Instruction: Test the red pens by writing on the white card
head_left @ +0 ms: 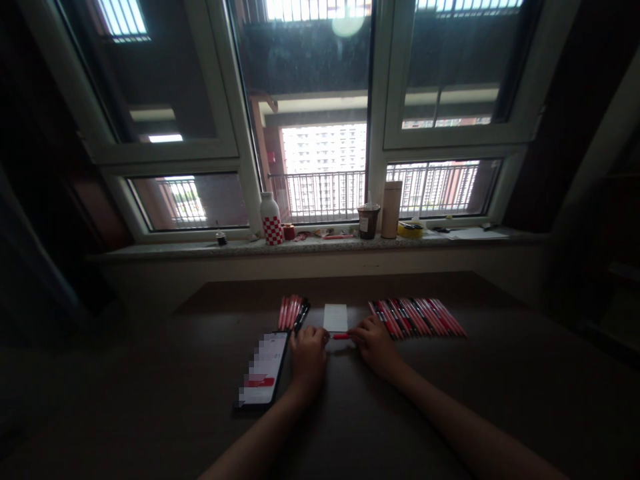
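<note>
Between my two hands a red pen (342, 337) lies level, just above the dark table. My left hand (309, 353) pinches its left end, where a pale tip shows. The fingers of my right hand (374, 343) are closed on its right end and hide part of it. Just beyond the pen lies a small white paper pad (335, 318). Beside my left hand is a small group of red and black pens (291, 312). A long row of red and black pens (417, 317) lies side by side beyond my right hand.
A phone (264, 370) with a lit screen lies left of my left forearm on the table (400, 433). On the windowsill (320, 245) stand a checkered bottle (271, 220), a drink cup (369, 221), a tan flask (391, 210) and a yellow item (410, 231).
</note>
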The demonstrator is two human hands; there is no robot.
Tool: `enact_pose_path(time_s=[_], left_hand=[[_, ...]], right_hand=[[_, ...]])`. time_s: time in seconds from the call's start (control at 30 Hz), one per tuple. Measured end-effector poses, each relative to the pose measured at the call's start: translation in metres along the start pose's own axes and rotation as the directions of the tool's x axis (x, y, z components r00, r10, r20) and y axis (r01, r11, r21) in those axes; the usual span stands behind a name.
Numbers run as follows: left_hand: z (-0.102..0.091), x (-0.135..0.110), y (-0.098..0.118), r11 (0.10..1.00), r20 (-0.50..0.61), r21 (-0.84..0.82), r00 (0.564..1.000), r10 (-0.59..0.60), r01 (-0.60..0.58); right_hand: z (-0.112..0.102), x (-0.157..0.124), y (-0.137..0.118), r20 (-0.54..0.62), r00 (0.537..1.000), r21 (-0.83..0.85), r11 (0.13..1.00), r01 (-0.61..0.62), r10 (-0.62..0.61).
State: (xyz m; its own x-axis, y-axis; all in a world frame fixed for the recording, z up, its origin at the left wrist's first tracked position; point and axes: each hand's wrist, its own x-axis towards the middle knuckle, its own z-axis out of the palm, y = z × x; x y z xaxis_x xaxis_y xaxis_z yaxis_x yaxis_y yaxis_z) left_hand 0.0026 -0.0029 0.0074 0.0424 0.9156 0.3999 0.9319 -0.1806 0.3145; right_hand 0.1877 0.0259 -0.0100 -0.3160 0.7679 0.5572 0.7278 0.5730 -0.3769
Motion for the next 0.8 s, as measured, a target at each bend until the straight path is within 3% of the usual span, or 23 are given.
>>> enact_pose_path(time_s=[0.8], left_hand=[[-0.0019,0.0016,0.0017,0.997,0.038,-0.077,0.999,0.016,-0.013]], right_hand=[[-0.004,0.0001,-0.0036,0.033,0.999,-0.016,1.0,0.02,-0.02]])
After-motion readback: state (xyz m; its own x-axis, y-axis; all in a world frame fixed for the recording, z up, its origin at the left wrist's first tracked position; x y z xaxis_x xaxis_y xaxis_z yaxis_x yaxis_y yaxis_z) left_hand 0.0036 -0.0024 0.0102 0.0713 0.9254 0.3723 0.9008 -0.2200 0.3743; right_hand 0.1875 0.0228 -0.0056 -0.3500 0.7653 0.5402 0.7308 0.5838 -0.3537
